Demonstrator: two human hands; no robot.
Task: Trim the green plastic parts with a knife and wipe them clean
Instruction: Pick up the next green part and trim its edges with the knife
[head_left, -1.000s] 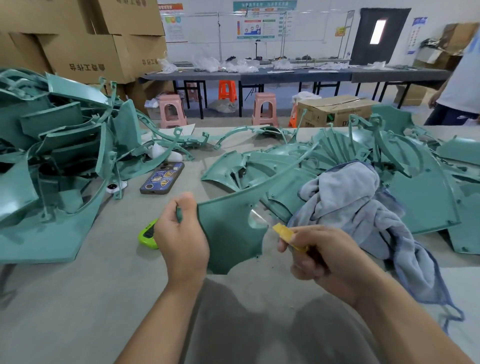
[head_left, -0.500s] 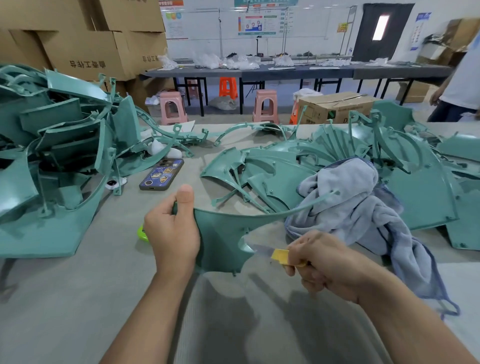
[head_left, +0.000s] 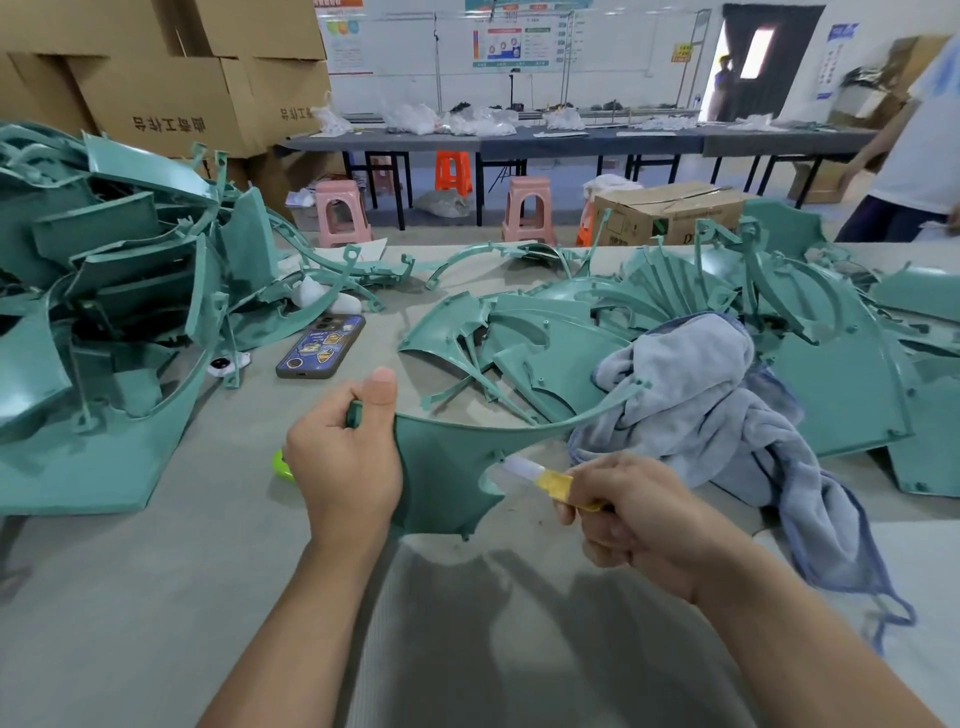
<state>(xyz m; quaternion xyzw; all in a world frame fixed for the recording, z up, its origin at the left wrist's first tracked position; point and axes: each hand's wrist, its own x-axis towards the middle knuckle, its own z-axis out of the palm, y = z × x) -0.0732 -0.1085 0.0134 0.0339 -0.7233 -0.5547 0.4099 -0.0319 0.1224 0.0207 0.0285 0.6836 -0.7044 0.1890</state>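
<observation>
One knife (head_left: 540, 475) has crept up the green part (head_left: 441, 467).

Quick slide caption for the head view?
Left hand grips green part while right hand holds yellow knife at its edge.

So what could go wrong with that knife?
The knife points toward the left hand, which grips the same part; a slip might cut that hand. The right hand holds the knife at the part's notch, so a hard push might gouge the edge.
</observation>
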